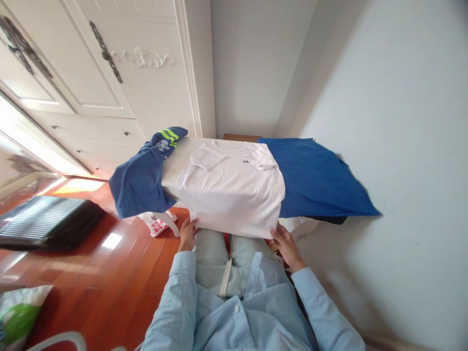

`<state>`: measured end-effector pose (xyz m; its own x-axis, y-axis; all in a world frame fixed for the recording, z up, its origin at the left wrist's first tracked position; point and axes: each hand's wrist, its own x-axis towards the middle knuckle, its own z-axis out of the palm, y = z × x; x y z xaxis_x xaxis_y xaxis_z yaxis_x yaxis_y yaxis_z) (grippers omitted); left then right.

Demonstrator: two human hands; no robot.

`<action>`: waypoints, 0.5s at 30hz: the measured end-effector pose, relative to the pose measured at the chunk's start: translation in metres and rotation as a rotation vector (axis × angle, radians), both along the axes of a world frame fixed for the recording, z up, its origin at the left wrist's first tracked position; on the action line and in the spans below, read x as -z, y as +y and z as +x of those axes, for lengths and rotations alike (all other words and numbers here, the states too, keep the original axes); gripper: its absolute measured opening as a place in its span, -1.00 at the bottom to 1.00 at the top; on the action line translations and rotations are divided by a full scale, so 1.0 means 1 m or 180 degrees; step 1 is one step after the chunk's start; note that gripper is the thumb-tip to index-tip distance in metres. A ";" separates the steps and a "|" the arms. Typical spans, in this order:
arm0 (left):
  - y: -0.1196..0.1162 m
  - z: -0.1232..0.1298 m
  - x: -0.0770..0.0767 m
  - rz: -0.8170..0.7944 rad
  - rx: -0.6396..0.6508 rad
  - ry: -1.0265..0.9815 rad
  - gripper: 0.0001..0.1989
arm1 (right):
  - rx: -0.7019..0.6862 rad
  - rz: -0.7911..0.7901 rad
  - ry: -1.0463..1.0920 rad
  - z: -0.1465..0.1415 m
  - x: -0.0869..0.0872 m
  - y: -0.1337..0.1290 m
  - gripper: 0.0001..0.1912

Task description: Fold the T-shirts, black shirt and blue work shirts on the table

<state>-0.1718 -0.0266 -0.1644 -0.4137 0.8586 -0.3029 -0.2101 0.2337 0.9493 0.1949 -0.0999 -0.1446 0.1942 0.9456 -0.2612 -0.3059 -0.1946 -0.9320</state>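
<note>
A white short-sleeved cotton T-shirt with small dark lettering (pixel 234 187) is spread across the middle of a pale, narrow surface (pixel 174 168), its neckline at the far side and its hem drawn past the near edge. The left hem corner is pinched in the left hand (pixel 187 235) and the right one in the right hand (pixel 287 246). The laying-out seems largely done: the body lies open and both sleeves appear turned inward, the lettering being partly covered. Soft creases are left, and the lower half is not yet laid on the surface. The left end is draped with a blue garment with yellow-green stripes (pixel 139 180), a bare strip being left beside the shirt; the right end is covered by a plain blue cloth (pixel 314 180), overlapped by the shirt's side. Room is limited on the right by a pale wall (pixel 413 146); more is offered over the reddish wooden floor (pixel 139 273) at near left.
</note>
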 end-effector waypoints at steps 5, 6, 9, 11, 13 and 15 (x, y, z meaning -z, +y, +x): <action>-0.030 -0.023 -0.002 -0.0578 -0.0296 -0.0626 -0.65 | -0.0366 -0.0072 -0.0121 0.013 0.006 -0.017 -0.37; -0.037 -0.025 -0.004 -0.0594 -0.0383 -0.0679 -0.63 | -0.0376 -0.0055 -0.0152 0.016 0.007 -0.020 -0.34; -0.055 -0.026 -0.014 -0.0391 -0.0631 -0.0793 -0.62 | -0.0463 -0.0097 -0.0336 0.025 0.006 -0.026 -0.36; -0.064 -0.025 -0.023 -0.0081 -0.0719 -0.0932 -0.63 | -0.0582 -0.0166 -0.0504 0.030 0.000 -0.028 -0.40; -0.072 -0.024 -0.032 0.0148 -0.0732 -0.1184 -0.65 | -0.0718 -0.0175 -0.0662 0.036 -0.009 -0.030 -0.42; -0.078 -0.024 -0.039 0.0080 -0.0846 -0.1416 -0.68 | -0.0813 -0.0118 -0.0816 0.041 -0.018 -0.031 -0.42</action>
